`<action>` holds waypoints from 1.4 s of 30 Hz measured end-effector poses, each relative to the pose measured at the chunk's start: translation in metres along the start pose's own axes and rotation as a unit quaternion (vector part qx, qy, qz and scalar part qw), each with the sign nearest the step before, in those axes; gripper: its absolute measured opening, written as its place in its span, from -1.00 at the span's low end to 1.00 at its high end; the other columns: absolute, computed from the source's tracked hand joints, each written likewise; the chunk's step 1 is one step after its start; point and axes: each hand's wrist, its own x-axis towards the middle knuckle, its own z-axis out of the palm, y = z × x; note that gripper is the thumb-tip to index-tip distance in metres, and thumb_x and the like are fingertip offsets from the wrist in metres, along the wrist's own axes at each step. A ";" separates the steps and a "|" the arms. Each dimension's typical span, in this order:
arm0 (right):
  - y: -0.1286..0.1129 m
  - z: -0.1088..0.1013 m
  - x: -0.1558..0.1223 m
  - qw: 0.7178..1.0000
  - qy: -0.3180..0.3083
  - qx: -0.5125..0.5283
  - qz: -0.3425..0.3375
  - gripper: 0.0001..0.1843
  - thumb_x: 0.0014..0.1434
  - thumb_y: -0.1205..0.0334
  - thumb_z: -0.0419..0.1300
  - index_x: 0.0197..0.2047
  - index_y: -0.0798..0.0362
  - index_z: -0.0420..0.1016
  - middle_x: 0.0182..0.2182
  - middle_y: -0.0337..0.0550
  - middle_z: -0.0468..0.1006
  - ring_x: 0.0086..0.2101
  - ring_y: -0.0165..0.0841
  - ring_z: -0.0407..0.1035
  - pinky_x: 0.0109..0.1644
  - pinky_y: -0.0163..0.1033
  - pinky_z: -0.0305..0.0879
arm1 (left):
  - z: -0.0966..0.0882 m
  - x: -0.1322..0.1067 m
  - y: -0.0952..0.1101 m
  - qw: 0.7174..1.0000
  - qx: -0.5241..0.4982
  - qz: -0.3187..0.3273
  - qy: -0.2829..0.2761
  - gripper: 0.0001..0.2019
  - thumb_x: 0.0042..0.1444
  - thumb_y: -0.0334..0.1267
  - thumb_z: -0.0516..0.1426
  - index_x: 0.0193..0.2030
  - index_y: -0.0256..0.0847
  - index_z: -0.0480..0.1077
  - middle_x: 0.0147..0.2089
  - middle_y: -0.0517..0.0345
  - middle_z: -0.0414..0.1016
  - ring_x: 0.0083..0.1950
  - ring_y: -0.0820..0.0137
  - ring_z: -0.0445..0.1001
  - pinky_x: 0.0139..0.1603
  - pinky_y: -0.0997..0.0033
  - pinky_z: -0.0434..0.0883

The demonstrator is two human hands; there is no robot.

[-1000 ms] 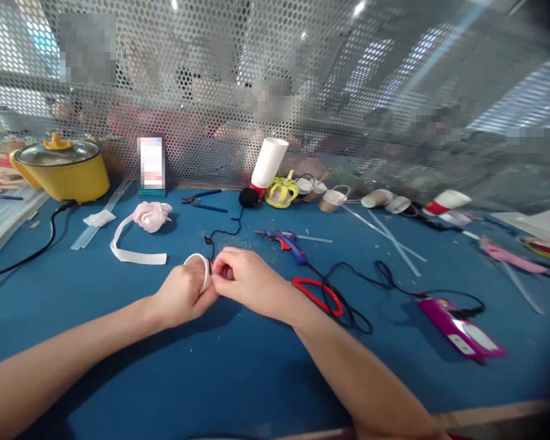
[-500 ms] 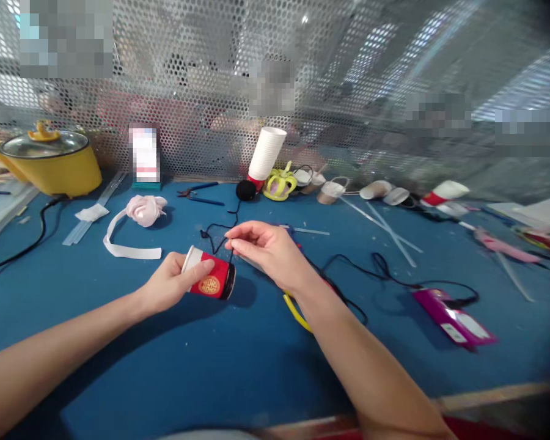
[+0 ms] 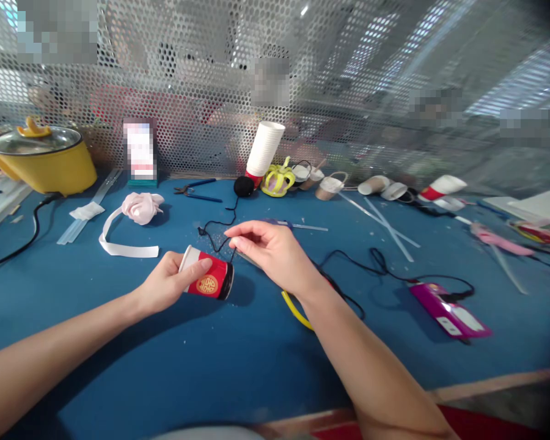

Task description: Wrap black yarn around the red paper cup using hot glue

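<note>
My left hand (image 3: 167,281) is closed around a red and white paper cup (image 3: 207,276) with a gold emblem, tipped on its side above the table. Black yarn (image 3: 229,282) covers a band at the cup's right end. Up and to the right of the cup, my right hand (image 3: 266,247) pinches the yarn strand between thumb and fingertips. From there the loose strand runs in bends across the table to a black yarn ball (image 3: 244,187) at the back.
Pliers (image 3: 197,190), a pale ribbon roll (image 3: 142,208) and a yellow pot (image 3: 41,160) lie left. Stacked white cups (image 3: 266,146) and a yellow pumpkin-shaped craft (image 3: 278,179) stand by the mesh screen (image 3: 187,91). Rightward are clear glue sticks (image 3: 389,226) and a purple corded box (image 3: 449,310).
The whole view has shifted slightly. My left hand keeps its hold on the cup and my right hand its pinch on the yarn, with hardly any movement.
</note>
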 end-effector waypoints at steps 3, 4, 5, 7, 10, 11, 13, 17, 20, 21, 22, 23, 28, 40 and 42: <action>0.004 0.002 0.001 1.000 -0.001 -0.024 0.001 -0.87 0.06 0.35 0.14 -0.29 0.11 0.48 -0.39 -0.18 0.57 -0.37 -0.42 0.45 -0.23 -0.30 0.36 | 0.001 -0.002 0.003 1.000 -0.005 0.014 -0.008 -0.57 -0.02 0.03 0.08 -0.68 -0.28 0.19 -0.66 0.31 0.09 -0.59 0.60 -0.02 -0.59 0.56 0.01; 0.005 0.003 0.001 1.000 -0.004 -0.030 0.003 -0.87 0.06 0.35 0.13 -0.29 0.11 0.48 -0.39 -0.18 0.57 -0.37 -0.42 0.45 -0.24 -0.30 0.36 | 0.001 -0.002 0.004 1.000 -0.007 0.020 -0.011 -0.57 -0.02 0.02 0.08 -0.68 -0.28 0.20 -0.66 0.31 0.08 -0.59 0.60 -0.02 -0.60 0.56 0.02; 0.006 0.003 0.001 0.999 -0.009 -0.034 0.006 -0.86 0.06 0.36 0.13 -0.29 0.11 0.48 -0.39 -0.18 0.57 -0.38 -0.42 0.45 -0.24 -0.30 0.36 | 0.002 -0.003 0.004 1.000 -0.009 0.025 -0.015 -0.58 -0.01 0.01 0.08 -0.68 -0.29 0.20 -0.67 0.31 0.08 -0.59 0.60 -0.03 -0.60 0.56 0.02; 0.008 0.004 0.002 0.999 -0.016 -0.039 0.008 -0.86 0.06 0.35 0.12 -0.29 0.10 0.48 -0.38 -0.18 0.57 -0.37 -0.41 0.44 -0.23 -0.29 0.36 | 0.002 -0.005 0.006 0.999 -0.010 0.036 -0.021 -0.60 0.00 -0.03 0.08 -0.68 -0.29 0.22 -0.67 0.31 0.08 -0.60 0.60 -0.03 -0.60 0.56 0.03; 0.010 0.006 0.002 0.999 -0.026 -0.045 0.014 -0.85 0.06 0.36 0.11 -0.28 0.10 0.48 -0.37 -0.17 0.57 -0.35 -0.40 0.44 -0.22 -0.28 0.36 | 0.002 -0.007 0.006 0.998 -0.008 0.056 -0.027 -0.62 0.02 -0.06 0.08 -0.67 -0.29 0.23 -0.66 0.30 0.08 -0.59 0.60 -0.03 -0.61 0.57 0.04; 0.010 0.006 0.001 0.998 -0.029 -0.050 0.016 -0.85 0.06 0.36 0.11 -0.29 0.09 0.48 -0.36 -0.17 0.57 -0.35 -0.40 0.44 -0.22 -0.28 0.35 | 0.002 -0.008 0.006 0.998 -0.006 0.063 -0.027 -0.62 0.02 -0.07 0.08 -0.67 -0.30 0.23 -0.66 0.30 0.08 -0.59 0.60 -0.03 -0.61 0.57 0.04; 0.009 0.007 0.001 0.997 -0.034 -0.062 0.019 -0.84 0.06 0.37 0.11 -0.29 0.09 0.49 -0.36 -0.17 0.57 -0.35 -0.40 0.44 -0.22 -0.28 0.35 | 0.002 -0.008 0.006 0.997 0.002 0.078 -0.029 -0.63 0.04 -0.09 0.07 -0.67 -0.30 0.23 -0.66 0.30 0.07 -0.60 0.60 -0.04 -0.62 0.58 0.03; 0.007 0.008 0.000 0.997 -0.044 -0.060 0.025 -0.83 0.06 0.40 0.10 -0.28 0.09 0.48 -0.35 -0.18 0.57 -0.35 -0.42 0.43 -0.22 -0.30 0.34 | 0.001 -0.008 0.005 0.992 0.031 0.122 -0.032 -0.63 0.08 -0.14 0.04 -0.66 -0.30 0.22 -0.66 0.30 0.06 -0.60 0.60 -0.05 -0.64 0.58 0.02; 0.006 0.009 0.000 0.997 -0.050 -0.047 0.039 -0.85 0.04 0.42 0.12 -0.30 0.09 0.47 -0.37 -0.20 0.56 -0.36 -0.43 0.43 -0.23 -0.32 0.34 | 0.001 -0.008 0.004 0.986 0.056 0.151 -0.034 -0.63 0.11 -0.16 0.02 -0.66 -0.30 0.20 -0.66 0.29 0.06 -0.60 0.60 -0.04 -0.64 0.58 0.02; 0.006 0.010 0.000 0.997 -0.052 -0.041 0.043 -0.86 0.03 0.42 0.12 -0.31 0.09 0.46 -0.38 -0.21 0.55 -0.36 -0.43 0.42 -0.23 -0.32 0.34 | 0.001 -0.009 0.004 0.985 0.062 0.158 -0.034 -0.63 0.11 -0.17 0.02 -0.67 -0.29 0.18 -0.66 0.29 0.06 -0.60 0.60 -0.04 -0.64 0.58 0.01; 0.006 0.010 0.000 0.997 -0.055 -0.033 0.048 -0.86 0.03 0.42 0.12 -0.32 0.09 0.46 -0.39 -0.21 0.55 -0.36 -0.43 0.42 -0.23 -0.31 0.34 | 0.001 -0.009 0.004 0.983 0.067 0.165 -0.034 -0.63 0.11 -0.18 0.02 -0.67 -0.29 0.17 -0.66 0.29 0.05 -0.60 0.60 -0.04 -0.64 0.58 0.01; 0.006 0.010 0.000 0.997 -0.058 -0.025 0.051 -0.87 0.03 0.42 0.12 -0.32 0.09 0.45 -0.39 -0.21 0.54 -0.36 -0.43 0.42 -0.23 -0.31 0.34 | 0.000 -0.009 0.003 0.982 0.071 0.171 -0.033 -0.62 0.11 -0.18 0.02 -0.68 -0.29 0.16 -0.66 0.30 0.04 -0.60 0.60 -0.04 -0.64 0.57 0.01; 0.006 0.011 0.000 0.995 -0.069 -0.011 0.065 -0.87 0.03 0.43 0.13 -0.32 0.10 0.44 -0.41 -0.21 0.52 -0.37 -0.43 0.41 -0.23 -0.30 0.33 | 0.000 -0.009 0.004 0.976 0.076 0.202 -0.029 -0.58 0.12 -0.17 0.01 -0.72 -0.28 0.13 -0.69 0.30 0.02 -0.63 0.61 -0.07 -0.65 0.57 0.00; 0.015 0.014 0.004 0.989 -0.062 0.086 0.101 -0.91 -0.04 0.34 0.21 -0.42 0.07 0.33 -0.52 -0.32 0.41 -0.46 -0.48 0.33 -0.29 -0.31 0.28 | 0.001 -0.007 -0.004 0.996 -0.021 0.075 0.038 -0.56 -0.03 0.04 0.11 -0.67 -0.32 0.31 -0.66 0.23 0.23 -0.60 0.57 0.09 -0.59 0.54 0.11; 0.018 0.014 0.005 0.988 -0.061 0.088 0.108 -0.92 -0.02 0.33 0.19 -0.40 0.07 0.34 -0.51 -0.30 0.43 -0.44 -0.47 0.35 -0.28 -0.31 0.29 | 0.001 -0.007 -0.004 0.996 -0.023 0.080 0.039 -0.56 -0.03 0.03 0.11 -0.67 -0.33 0.32 -0.66 0.23 0.24 -0.60 0.58 0.10 -0.59 0.55 0.11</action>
